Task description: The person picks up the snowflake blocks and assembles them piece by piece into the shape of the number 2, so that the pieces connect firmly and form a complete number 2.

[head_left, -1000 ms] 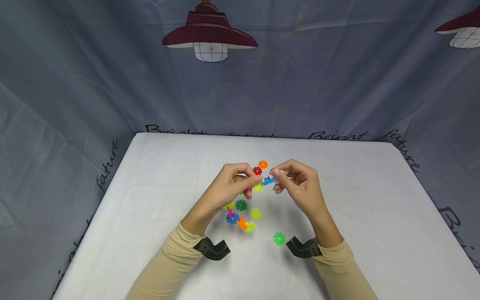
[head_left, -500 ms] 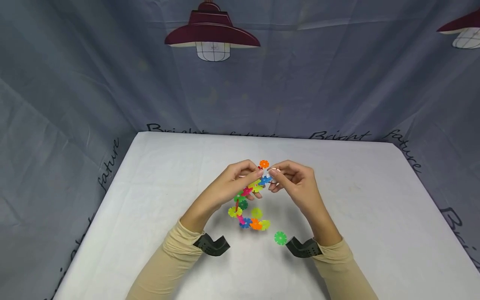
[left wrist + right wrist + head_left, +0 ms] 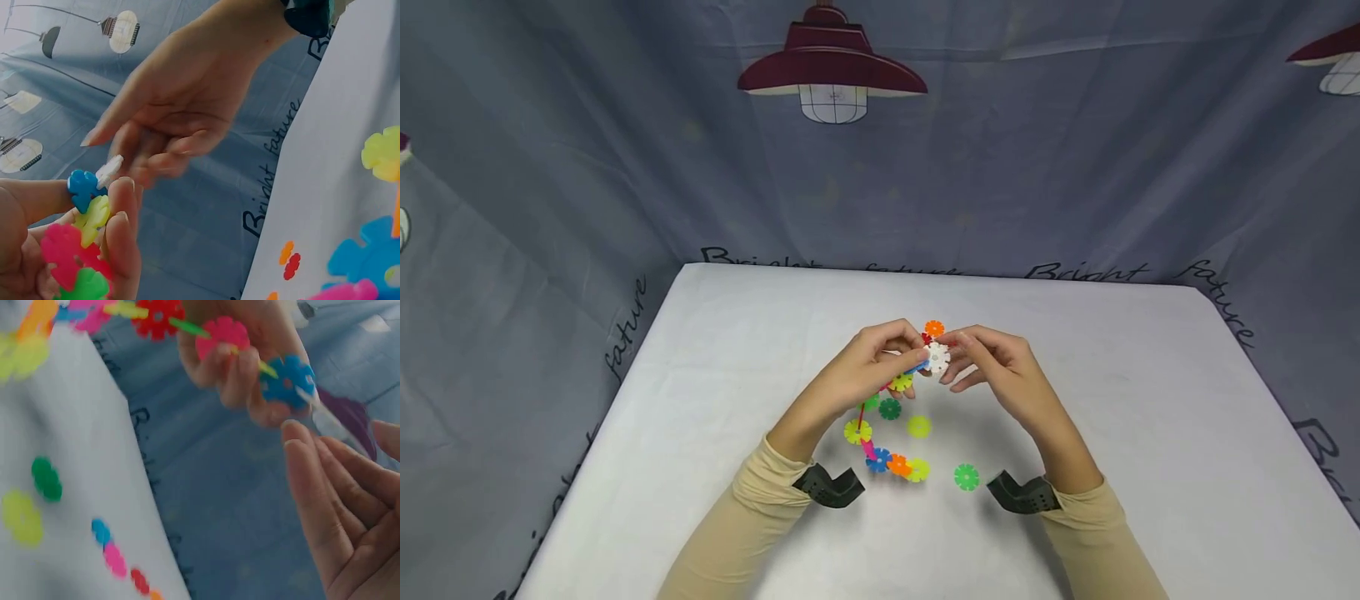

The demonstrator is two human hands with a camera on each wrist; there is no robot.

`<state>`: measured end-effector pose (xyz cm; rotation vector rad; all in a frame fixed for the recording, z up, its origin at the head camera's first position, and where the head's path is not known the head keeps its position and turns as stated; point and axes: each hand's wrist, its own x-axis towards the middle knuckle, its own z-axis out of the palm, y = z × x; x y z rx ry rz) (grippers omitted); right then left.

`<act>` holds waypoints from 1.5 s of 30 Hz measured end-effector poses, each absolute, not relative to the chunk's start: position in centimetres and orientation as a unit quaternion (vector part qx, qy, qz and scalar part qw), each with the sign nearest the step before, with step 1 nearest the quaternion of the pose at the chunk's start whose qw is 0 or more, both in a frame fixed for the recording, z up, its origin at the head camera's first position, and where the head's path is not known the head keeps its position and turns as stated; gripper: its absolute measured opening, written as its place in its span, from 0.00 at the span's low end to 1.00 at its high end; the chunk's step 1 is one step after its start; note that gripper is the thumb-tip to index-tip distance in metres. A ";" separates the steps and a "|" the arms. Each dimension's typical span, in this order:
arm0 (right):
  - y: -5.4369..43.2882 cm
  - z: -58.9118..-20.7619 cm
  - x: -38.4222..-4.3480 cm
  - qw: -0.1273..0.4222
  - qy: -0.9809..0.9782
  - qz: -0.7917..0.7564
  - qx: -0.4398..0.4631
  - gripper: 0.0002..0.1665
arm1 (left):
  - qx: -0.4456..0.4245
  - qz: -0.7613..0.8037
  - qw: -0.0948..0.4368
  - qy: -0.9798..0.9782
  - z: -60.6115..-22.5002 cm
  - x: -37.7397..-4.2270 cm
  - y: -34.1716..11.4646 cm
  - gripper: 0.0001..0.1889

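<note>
A chain of slotted plastic snowflake discs hangs from my left hand (image 3: 880, 362), whose thumb and fingers pinch the blue disc (image 3: 83, 189) near its upper end. A white disc (image 3: 937, 358) is slotted into that blue one and stands out toward the right. My right hand (image 3: 1000, 362) is right beside the white disc, thumb spread away from its loosely bent fingers. Below the blue disc follow yellow (image 3: 92, 219), pink (image 3: 61, 253) and green (image 3: 86, 285) discs. The lower part curves round to an orange disc (image 3: 898, 465) and a yellow end disc (image 3: 918, 471).
Loose discs lie on the white table (image 3: 1075, 417): dark green (image 3: 890, 408), yellow-green (image 3: 919, 427), and light green (image 3: 966, 477) near the right wrist mount. Beyond the hands are an orange disc (image 3: 934, 328) and a red disc (image 3: 927, 339). A grey-blue curtain (image 3: 1000, 167) surrounds the table.
The right hand has let go of the white disc, and its fingers have spread. The white disc has turned its face to the head camera. The chain's lower end has swung and dropped slightly.
</note>
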<state>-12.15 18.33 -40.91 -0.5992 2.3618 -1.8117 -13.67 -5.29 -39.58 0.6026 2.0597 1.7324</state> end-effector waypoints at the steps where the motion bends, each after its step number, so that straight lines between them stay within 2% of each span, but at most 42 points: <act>1: 18.8 -41.1 -12.2 0.067 0.784 -0.585 -0.194 0.16 | 0.213 0.617 0.189 0.734 -39.6 -13.7 -5.4 0.08; 7: 21.3 -44.4 -12.0 0.206 0.835 -0.460 -0.219 0.19 | 0.198 0.622 0.185 0.735 -39.2 -13.9 -6.0 0.10; 12: 21.2 -46.4 -10.7 0.245 0.874 -0.338 -0.251 0.21 | 0.195 0.627 0.180 0.732 -39.3 -13.9 -6.0 0.12; 20: 20.1 -46.6 -9.4 0.250 0.885 -0.301 -0.251 0.15 | 0.186 0.633 0.180 0.730 -39.2 -13.8 -6.2 0.13; 25: 19.6 -46.2 -8.9 0.259 0.890 -0.282 -0.247 0.18 | 0.185 0.633 0.171 0.732 -39.1 -13.9 -6.3 0.11; 34: 19.3 -44.9 -7.7 0.270 0.933 -0.194 -0.135 0.21 | 0.186 0.641 0.173 0.724 -39.0 -14.0 -6.3 0.09; 39: 19.9 -44.7 -8.0 0.272 0.929 -0.202 -0.149 0.19 | 0.191 0.644 0.179 0.719 -38.9 -13.9 -6.3 0.12; 42: 20.5 -44.6 -8.8 0.242 0.920 -0.241 -0.191 0.15 | 0.188 0.645 0.184 0.718 -38.9 -13.7 -6.3 0.13; 45: 20.9 -43.7 -9.9 0.181 0.906 -0.318 -0.213 0.09 | 0.185 0.644 0.192 0.717 -38.9 -13.6 -6.2 0.12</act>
